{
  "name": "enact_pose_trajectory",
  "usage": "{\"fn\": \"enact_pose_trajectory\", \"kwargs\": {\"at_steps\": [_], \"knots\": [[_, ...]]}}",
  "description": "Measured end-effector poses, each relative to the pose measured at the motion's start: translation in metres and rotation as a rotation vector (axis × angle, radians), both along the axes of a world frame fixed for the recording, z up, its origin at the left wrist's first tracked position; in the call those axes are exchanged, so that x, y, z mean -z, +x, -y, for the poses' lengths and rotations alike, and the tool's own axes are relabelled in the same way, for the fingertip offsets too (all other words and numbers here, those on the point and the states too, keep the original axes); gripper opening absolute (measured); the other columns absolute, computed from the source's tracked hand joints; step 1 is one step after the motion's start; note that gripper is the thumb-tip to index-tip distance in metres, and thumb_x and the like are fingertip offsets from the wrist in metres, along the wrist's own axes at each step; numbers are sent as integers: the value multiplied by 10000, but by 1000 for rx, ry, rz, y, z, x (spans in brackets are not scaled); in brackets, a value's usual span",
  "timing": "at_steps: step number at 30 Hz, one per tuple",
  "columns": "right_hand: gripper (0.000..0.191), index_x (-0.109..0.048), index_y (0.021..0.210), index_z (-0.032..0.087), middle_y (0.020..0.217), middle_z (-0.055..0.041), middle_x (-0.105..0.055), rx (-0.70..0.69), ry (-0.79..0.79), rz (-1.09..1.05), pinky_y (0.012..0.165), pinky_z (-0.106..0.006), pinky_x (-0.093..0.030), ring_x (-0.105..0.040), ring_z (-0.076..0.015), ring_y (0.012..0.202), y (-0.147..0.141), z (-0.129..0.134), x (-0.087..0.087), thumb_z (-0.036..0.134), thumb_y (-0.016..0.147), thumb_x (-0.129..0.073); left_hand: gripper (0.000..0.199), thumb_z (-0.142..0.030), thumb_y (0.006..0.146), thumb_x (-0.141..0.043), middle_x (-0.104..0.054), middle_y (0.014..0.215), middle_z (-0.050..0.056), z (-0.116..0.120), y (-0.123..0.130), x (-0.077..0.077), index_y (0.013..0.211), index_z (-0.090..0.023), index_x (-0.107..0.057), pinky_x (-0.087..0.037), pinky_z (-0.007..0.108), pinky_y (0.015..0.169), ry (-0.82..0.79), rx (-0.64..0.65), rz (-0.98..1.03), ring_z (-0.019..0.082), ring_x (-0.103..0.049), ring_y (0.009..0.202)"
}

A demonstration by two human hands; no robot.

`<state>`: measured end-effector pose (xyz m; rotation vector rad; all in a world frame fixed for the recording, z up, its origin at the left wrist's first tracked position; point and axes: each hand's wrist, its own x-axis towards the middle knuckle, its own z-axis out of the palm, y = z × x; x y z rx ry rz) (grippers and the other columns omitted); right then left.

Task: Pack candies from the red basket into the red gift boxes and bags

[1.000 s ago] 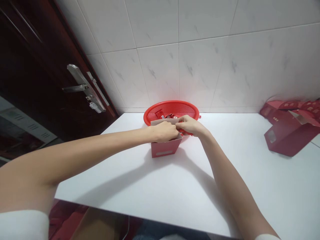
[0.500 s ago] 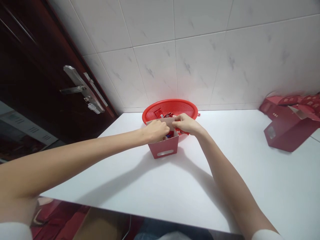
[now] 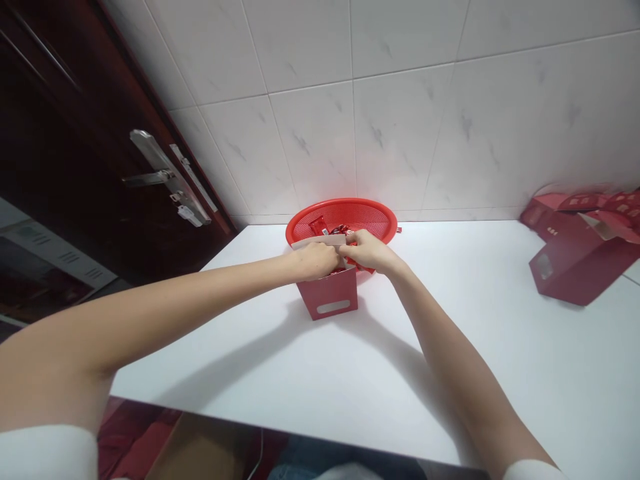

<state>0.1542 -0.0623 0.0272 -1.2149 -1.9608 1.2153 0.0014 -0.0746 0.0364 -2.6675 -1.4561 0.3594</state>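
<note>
A red cardboard box [image 3: 327, 293] with a slot-shaped cut-out low on its front stands open at the top on the white table. My left hand [image 3: 317, 260] is at the box's mouth, its fingers curled down and partly hidden by the hand. Whatever those fingers hold does not show. At the back right corner of the box, my right hand [image 3: 369, 252] has thumb and fingers closed on the rim. Behind the box sits a red mesh basket [image 3: 377, 210] with small red wrapped packets [image 3: 317, 225] in it.
More red boxes [image 3: 580, 263] lie grouped at the table's right side. A tiled wall [image 3: 400, 133] runs along the back edge of the white table [image 3: 475, 300]. On the left is a dark door with a metal handle [image 3: 147, 178]. Red material and brown cardboard [image 3: 200, 447] show below the front edge.
My left hand has moved slightly right and lower into the box's mouth. My right hand has shifted a little left, closer to it. The box has barely moved.
</note>
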Motion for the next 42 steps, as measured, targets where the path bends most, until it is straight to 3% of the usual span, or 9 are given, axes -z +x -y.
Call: {"fn": "enact_pose_trajectory", "kwargs": {"at_steps": [3, 7, 10, 16, 18, 22, 27, 34, 42], "knots": [[278, -388, 586, 205, 490, 45, -430, 3, 9, 19, 410, -217, -269, -394, -75, 428, 0, 0, 1, 126, 790, -559, 307, 18, 812, -480, -509, 546, -9, 1, 4, -3, 576, -162, -559, -344, 290, 632, -43, -41, -114, 141, -504, 556], [302, -388, 575, 206, 489, 39, -440, 1, 12, 25, 402, -221, -272, -399, -78, 424, 1, -1, 1, 149, 797, -583, 283, 11, 758, -499, -512, 530, -3, 3, 5, -15, 547, -171, -543, -314, 298, 610, -151, -81, -85, 155, -490, 555], [298, -398, 566, 210, 464, 48, -417, -19, 13, 4, 387, -225, -261, -387, -81, 409, 3, -2, 3, 146, 764, -611, 225, -56, 737, -535, -579, 551, 0, 3, -1, -22, 575, -198, -598, -313, 296, 579, -305, -106, -2, 176, -513, 579], [249, -519, 598, 194, 474, 48, -449, -11, 49, -70, 386, -229, -246, -381, -78, 404, 5, -2, 2, 262, 791, -661, 292, -137, 809, -460, -729, 789, 10, 7, -20, -24, 803, -226, -738, -358, 255, 545, -379, 16, 284, 159, -587, 651], [272, -569, 633, 184, 514, 37, -491, 56, 120, -203, 404, -229, -269, -398, -77, 426, 5, -2, -1, 352, 827, -657, 297, -156, 826, -463, -733, 776, 13, 16, -25, -21, 799, -228, -750, -385, 256, 558, -265, 18, 375, 158, -602, 645], [379, -564, 653, 188, 622, 13, -564, 188, 273, -547, 467, -234, -358, -461, -84, 500, 1, 3, -10, 506, 841, -651, 260, -176, 829, -505, -739, 775, 19, 41, -33, -6, 813, -223, -761, -471, 292, 644, 207, -79, 631, 177, -638, 682], [456, -542, 654, 197, 613, 17, -534, 258, 440, -681, 508, -239, -397, -481, -97, 536, -19, 17, -8, 583, 892, -580, 203, -229, 855, -564, -748, 964, 37, 68, -47, 18, 845, -231, -766, -534, 378, 881, 571, -169, 880, 218, -656, 929], [438, -480, 657, 209, 595, 29, -496, 252, 679, -598, 542, -247, -377, -442, -96, 535, -49, 27, 10, 513, 972, -497, 182, -245, 854, -611, -720, 1076, 38, 80, -50, 35, 965, -238, -755, -513, 428, 985, 501, -208, 948, 248, -601, 1111], [403, -422, 634, 208, 565, 48, -419, 54, 812, -440, 552, -243, -340, -364, -89, 529, -43, 35, 6, 381, 985, -517, 304, -194, 874, -568, -646, 1225, 70, 109, -39, 42, 1163, -226, -656, -473, 468, 1017, 582, -104, 916, 269, -548, 1175]]}}
